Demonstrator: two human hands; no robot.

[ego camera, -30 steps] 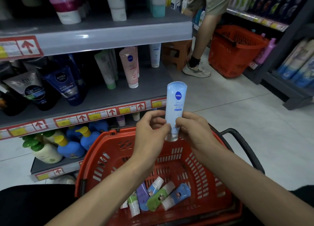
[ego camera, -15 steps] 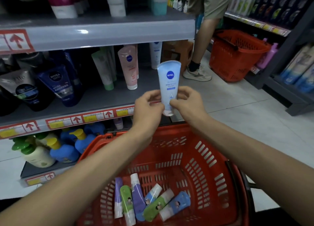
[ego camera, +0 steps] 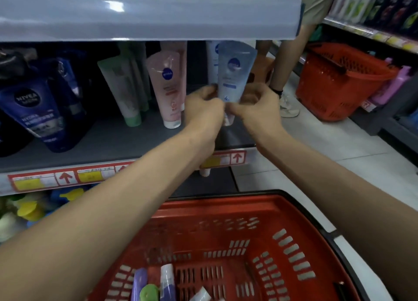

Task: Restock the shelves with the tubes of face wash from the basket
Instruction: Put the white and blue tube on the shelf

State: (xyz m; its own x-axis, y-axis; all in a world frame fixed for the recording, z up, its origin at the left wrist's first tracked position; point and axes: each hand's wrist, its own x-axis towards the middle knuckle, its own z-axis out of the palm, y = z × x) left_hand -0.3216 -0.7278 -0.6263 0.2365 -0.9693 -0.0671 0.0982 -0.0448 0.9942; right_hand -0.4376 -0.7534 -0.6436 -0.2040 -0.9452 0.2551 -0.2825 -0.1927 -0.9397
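placing step in hand. pale blue plastic tube of face wash (ego camera: 235, 72) was held upright, cap down, over the right end of the grey middle shelf (ego camera: 108, 140), just beside a standing pink plastic tube (ego camera: 168, 85). left hand (ego camera: 204, 113) and right hand (ego camera: 257, 110) met at its lower end, fingers (ego camera: 209, 94) of both pinching it near the cap; cap contact with the shelf could not be told. both forearms stretched forward above the red plastic basket (ego camera: 226, 206), more tubes (ego camera: 167, 280) lying inside. next move, likely: seat the cap, release without tipping neighbours.
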